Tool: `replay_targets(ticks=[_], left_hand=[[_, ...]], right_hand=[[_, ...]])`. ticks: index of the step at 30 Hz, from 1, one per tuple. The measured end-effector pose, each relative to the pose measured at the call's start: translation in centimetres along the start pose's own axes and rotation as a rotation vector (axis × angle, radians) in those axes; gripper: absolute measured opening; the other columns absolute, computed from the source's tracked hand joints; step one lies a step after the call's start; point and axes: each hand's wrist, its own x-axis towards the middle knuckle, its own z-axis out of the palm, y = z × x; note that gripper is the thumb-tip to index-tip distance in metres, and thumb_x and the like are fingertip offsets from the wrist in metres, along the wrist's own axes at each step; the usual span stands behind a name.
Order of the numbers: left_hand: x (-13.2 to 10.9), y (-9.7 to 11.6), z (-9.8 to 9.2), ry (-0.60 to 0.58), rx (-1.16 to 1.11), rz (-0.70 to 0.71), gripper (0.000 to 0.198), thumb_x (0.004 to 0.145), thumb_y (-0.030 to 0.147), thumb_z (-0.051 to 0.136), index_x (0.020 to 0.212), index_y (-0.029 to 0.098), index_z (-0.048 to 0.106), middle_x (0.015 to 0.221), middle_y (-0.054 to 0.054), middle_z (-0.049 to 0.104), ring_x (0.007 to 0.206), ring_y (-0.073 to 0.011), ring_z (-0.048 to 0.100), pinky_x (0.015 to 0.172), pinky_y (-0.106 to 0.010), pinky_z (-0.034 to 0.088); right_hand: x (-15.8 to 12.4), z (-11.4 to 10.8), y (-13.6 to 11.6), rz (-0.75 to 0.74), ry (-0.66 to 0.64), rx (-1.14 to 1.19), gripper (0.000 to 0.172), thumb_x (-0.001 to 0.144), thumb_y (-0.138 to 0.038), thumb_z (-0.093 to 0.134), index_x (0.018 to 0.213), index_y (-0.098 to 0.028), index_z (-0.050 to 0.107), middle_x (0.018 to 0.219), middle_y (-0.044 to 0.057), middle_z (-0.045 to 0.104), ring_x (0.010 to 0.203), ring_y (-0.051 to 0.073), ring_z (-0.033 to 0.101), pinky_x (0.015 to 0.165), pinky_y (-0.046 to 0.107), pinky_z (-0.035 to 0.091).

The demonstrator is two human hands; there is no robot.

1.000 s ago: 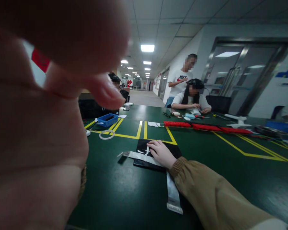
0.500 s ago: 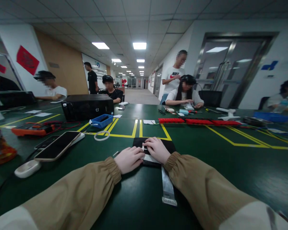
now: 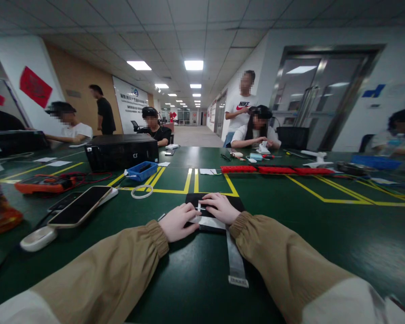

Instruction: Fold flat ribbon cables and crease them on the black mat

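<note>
A black flat piece (image 3: 236, 203) lies on the green table in front of me. Across it runs a pale flat strip (image 3: 212, 222), and a grey ribbon (image 3: 236, 258) hangs down from its right side toward me, ending in a light connector. My left hand (image 3: 180, 221) rests at the left edge, its fingertips closed on the strip's left end. From the right, my right hand (image 3: 220, 208) reaches over the black piece, fingertips at a small white part (image 3: 199, 206). What those fingers pinch is too small to make out.
To the left are a phone (image 3: 81, 206), a white ring (image 3: 141, 191), a blue tray (image 3: 142, 171) and an orange meter (image 3: 45, 183). Red strips (image 3: 276, 170) lie beyond my right hand. A black box (image 3: 121, 152) stands behind the tray. Several people are around the table.
My left hand's fingers have shifted slightly, showing more of the pale strip. The view has moved a little. A person in black at the back left has walked leftward.
</note>
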Motion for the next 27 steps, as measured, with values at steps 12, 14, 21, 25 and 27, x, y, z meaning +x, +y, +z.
replay_targets(ticks=[12,14,21,25,27], left_hand=[[0.5,-0.7,0.8,0.064,-0.148,-0.094,0.034,0.076,0.033,0.061,0.106,0.020,0.055,0.092,-0.003,0.054,0.086,-0.0184,0.049,0.080,-0.032,0.040],[0.6,-0.9,1.0,0.071,-0.168,-0.117,0.034,0.074,0.034,0.063,0.104,0.020,0.055,0.091,-0.002,0.054,0.085,-0.0181,0.049,0.080,-0.032,0.040],[0.6,-0.5,0.8,0.073,-0.089,-0.071,0.026,0.079,0.036,0.058,0.098,0.019,0.057,0.091,-0.003,0.053,0.084,-0.0174,0.049,0.078,-0.030,0.041],[0.6,-0.5,0.4,0.030,0.022,0.016,0.023,0.087,0.036,0.048,0.100,0.019,0.058,0.093,-0.005,0.052,0.085,-0.0169,0.049,0.076,-0.028,0.042],[0.6,-0.5,0.2,0.004,0.069,0.052,0.025,0.090,0.037,0.044,0.098,0.019,0.059,0.093,-0.005,0.052,0.084,-0.0169,0.049,0.076,-0.029,0.042]], right_hand=[[-0.2,-0.2,0.5,-0.010,-0.038,0.038,0.043,0.077,-0.029,0.063,0.120,-0.029,0.056,0.124,0.003,0.048,0.115,0.023,0.040,0.096,0.042,0.029],[-0.2,-0.2,0.7,-0.017,-0.040,0.047,0.044,0.077,-0.032,0.063,0.120,-0.028,0.056,0.124,0.003,0.048,0.115,0.023,0.040,0.097,0.041,0.029],[-0.2,-0.1,0.9,-0.039,-0.035,0.035,0.044,0.077,-0.033,0.063,0.120,-0.029,0.056,0.124,0.003,0.048,0.114,0.023,0.041,0.096,0.041,0.031],[-0.2,0.0,1.0,-0.039,-0.033,0.033,0.044,0.077,-0.034,0.062,0.120,-0.029,0.056,0.124,0.004,0.049,0.114,0.024,0.041,0.096,0.041,0.031],[-0.2,-0.1,1.0,-0.039,-0.040,0.037,0.044,0.077,-0.034,0.062,0.121,-0.029,0.056,0.124,0.004,0.048,0.114,0.024,0.041,0.096,0.041,0.031]])
